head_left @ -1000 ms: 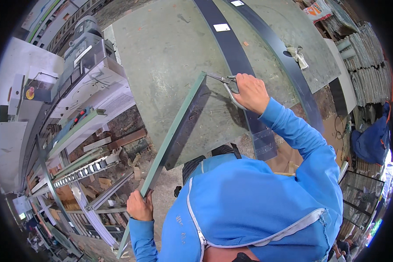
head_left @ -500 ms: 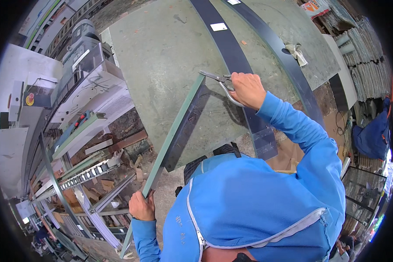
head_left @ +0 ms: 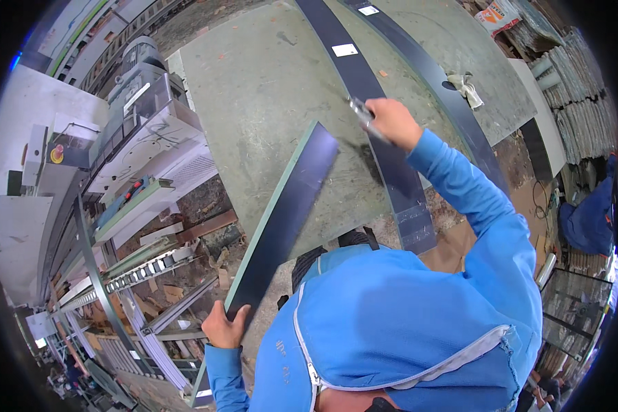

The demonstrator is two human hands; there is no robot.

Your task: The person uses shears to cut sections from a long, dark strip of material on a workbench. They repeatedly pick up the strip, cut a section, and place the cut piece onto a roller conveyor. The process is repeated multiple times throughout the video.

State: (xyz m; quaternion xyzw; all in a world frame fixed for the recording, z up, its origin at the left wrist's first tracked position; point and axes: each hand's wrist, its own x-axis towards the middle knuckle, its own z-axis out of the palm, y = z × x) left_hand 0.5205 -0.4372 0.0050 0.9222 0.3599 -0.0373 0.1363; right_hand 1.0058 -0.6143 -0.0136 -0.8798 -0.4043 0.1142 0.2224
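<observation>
My left hand (head_left: 224,325) is wrapped round the lower part of a long board (head_left: 288,206) with a dark face and a green edge. The board slants up and away, its far end over the grey-green table sheet (head_left: 254,89), and its dark face is turned up toward me. In my right hand (head_left: 395,125) is a pair of metal pliers (head_left: 362,113), smeared by motion. Both hand and pliers are over a long dark strip (head_left: 353,65) with a white label, apart from the board's end.
A second dark strip (head_left: 432,75) lies farther right, with a crumpled pale glove (head_left: 465,90) on it. At left stands a machine (head_left: 144,137) with a motor, above racks of profiles (head_left: 151,275). Stacked grey sheets (head_left: 577,103) and a blue cloth (head_left: 587,223) are at right.
The pliers have moved away from the board's far tip, to the right. The board has rolled so that its dark face shows instead of mostly its green edge.
</observation>
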